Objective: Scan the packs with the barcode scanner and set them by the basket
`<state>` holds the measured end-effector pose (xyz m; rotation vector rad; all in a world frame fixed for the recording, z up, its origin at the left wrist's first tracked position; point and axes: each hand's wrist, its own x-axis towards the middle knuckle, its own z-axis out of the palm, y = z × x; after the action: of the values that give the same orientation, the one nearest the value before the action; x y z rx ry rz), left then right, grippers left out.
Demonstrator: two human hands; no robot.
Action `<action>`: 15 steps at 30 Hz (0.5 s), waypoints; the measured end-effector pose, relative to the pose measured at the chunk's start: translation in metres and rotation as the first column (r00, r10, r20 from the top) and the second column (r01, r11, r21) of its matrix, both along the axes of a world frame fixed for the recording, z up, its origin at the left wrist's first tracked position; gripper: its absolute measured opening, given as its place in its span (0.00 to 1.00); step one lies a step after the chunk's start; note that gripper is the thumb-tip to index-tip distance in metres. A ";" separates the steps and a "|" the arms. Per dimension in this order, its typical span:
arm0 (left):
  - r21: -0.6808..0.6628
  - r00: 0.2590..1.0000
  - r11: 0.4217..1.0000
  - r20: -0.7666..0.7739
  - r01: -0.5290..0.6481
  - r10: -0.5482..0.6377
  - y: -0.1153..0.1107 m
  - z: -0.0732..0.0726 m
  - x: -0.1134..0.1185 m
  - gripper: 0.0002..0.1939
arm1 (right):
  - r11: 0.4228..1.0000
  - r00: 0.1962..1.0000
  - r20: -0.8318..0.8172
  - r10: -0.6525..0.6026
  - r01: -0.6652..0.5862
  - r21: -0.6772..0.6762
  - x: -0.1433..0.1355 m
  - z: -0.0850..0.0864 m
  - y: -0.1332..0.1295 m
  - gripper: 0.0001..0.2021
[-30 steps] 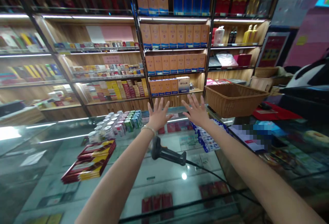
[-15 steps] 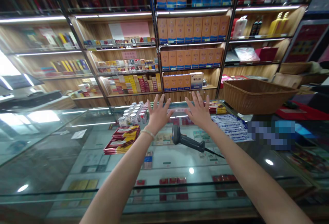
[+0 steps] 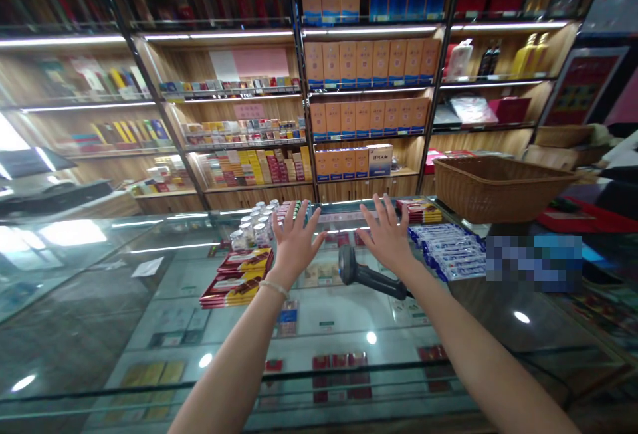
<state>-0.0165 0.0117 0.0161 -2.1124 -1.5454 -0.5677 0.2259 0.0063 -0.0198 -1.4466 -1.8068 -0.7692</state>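
Observation:
Both hands are held out over a glass counter (image 3: pixel 319 354), fingers spread and holding nothing. My left hand (image 3: pixel 295 244), with a pale bracelet at the wrist, is between stacked red and yellow packets (image 3: pixel 238 279) and a black barcode scanner (image 3: pixel 369 276). Small clear jars (image 3: pixel 254 224) stand just behind and left of it. My right hand (image 3: pixel 387 238) is above and right of the scanner's head, and its forearm passes over the handle end. Blue and white packets (image 3: pixel 448 251) lie to the right of this hand.
A brown wicker basket (image 3: pixel 498 188) sits at the counter's back right, near another red and yellow stack (image 3: pixel 419 211). Shelves with orange boxes (image 3: pixel 369 118) rise behind. A white paper (image 3: pixel 148 266) lies at left; a red tray (image 3: pixel 588 211) is at far right.
My left hand has moved slightly left and down, and my right hand slightly down. The gap between them is a little wider. The camera view has shifted slightly.

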 end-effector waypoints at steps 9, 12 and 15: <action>-0.008 0.999 1.000 0.038 -0.005 0.005 -0.007 0.009 -0.001 0.32 | 1.000 0.999 0.016 0.031 -0.031 -0.003 -0.004 0.002 -0.006 0.27; 0.001 0.999 1.000 0.051 0.001 -0.001 -0.008 0.017 -0.003 0.32 | 0.998 0.998 0.039 0.055 -0.053 -0.031 -0.010 0.010 -0.008 0.27; 0.008 0.999 1.000 0.053 -0.014 0.014 -0.010 0.026 -0.010 0.32 | 0.996 0.997 0.034 0.068 -0.066 -0.059 -0.021 0.020 -0.010 0.27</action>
<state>-0.0268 0.0021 0.0417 -2.0946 -1.5826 -0.6281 0.2048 -0.0035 0.0004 -1.4095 -1.9097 -0.7187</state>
